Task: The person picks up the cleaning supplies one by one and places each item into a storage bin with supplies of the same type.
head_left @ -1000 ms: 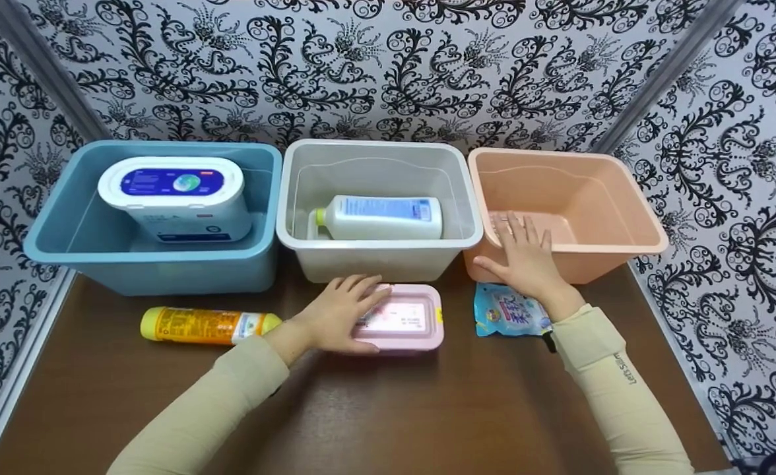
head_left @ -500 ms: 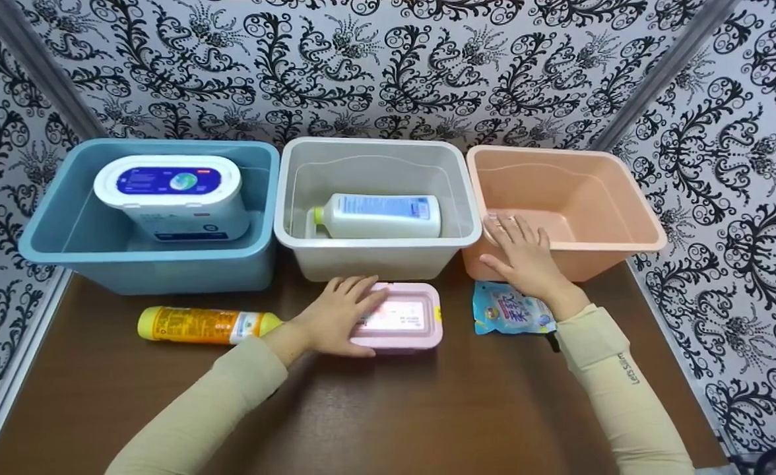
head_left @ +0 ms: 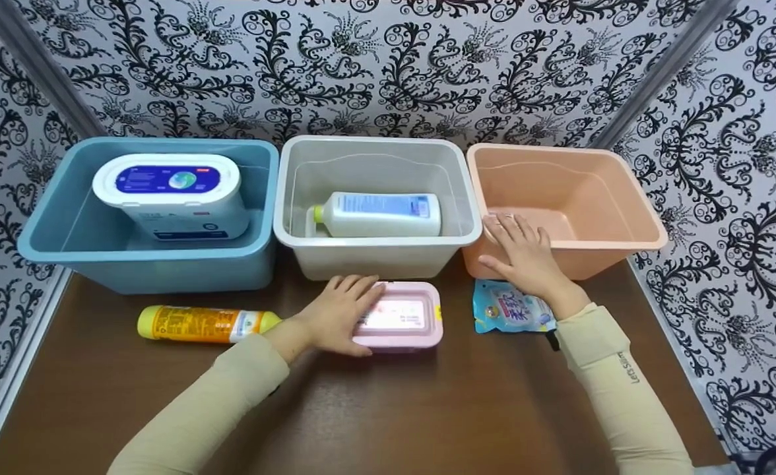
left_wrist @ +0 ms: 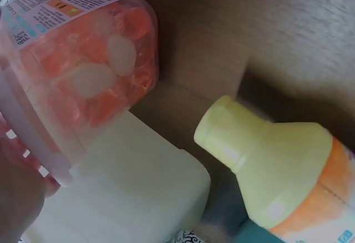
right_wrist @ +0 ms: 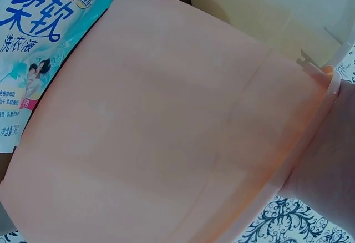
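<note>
My left hand (head_left: 338,316) lies with extended fingers over the left part of a lidded pink box (head_left: 404,316) on the table. In the left wrist view, the see-through wall of this laundry pod box (left_wrist: 127,49) shows orange-red and whitish pods. My right hand (head_left: 526,260) rests across the front rim of the peach bin (head_left: 599,246), fingers reaching inside and thumb spread outside. Just below this hand lies a blue laundry detergent pouch (head_left: 510,309), printed with large characters in the right wrist view. Left of my left hand, a yellow-orange bottle (head_left: 206,324) lies on its side.
A blue bin (head_left: 150,256) at the left holds a white lidded tub (head_left: 183,214). In the middle, a grey bin (head_left: 381,242) contains a white bottle (head_left: 385,214) lying sideways. The bins stand in a row along the table's back, before a patterned wall (head_left: 361,66).
Both hands stay in nearly the same places on the pink box and the peach bin's rim. The head view has shifted very slightly.
</note>
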`<state>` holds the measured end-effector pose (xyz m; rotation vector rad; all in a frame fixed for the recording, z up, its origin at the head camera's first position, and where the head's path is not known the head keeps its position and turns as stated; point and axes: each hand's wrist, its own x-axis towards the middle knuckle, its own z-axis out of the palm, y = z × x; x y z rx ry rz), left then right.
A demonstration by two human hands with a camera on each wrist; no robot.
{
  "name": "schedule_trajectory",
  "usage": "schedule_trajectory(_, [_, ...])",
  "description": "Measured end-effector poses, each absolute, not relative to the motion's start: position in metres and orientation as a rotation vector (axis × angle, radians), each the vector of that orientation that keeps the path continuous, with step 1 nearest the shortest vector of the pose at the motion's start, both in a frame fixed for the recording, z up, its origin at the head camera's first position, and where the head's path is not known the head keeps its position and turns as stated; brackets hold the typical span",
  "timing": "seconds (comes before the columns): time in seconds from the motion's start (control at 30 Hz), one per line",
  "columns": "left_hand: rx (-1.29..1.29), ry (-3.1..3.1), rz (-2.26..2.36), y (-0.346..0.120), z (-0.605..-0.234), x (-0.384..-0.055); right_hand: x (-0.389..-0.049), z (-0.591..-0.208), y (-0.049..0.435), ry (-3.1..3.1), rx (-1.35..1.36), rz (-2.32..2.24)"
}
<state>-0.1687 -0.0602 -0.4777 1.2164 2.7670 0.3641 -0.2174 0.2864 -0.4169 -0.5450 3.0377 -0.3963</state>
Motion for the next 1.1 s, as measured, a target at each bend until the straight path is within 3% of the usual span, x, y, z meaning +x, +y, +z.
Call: schedule_trajectory(1.1, [1.265, 2.754, 0.53, -0.073, -0.474, -0.171, -0.219, -0.42, 0.286, 3.071, -0.546, -0.38])
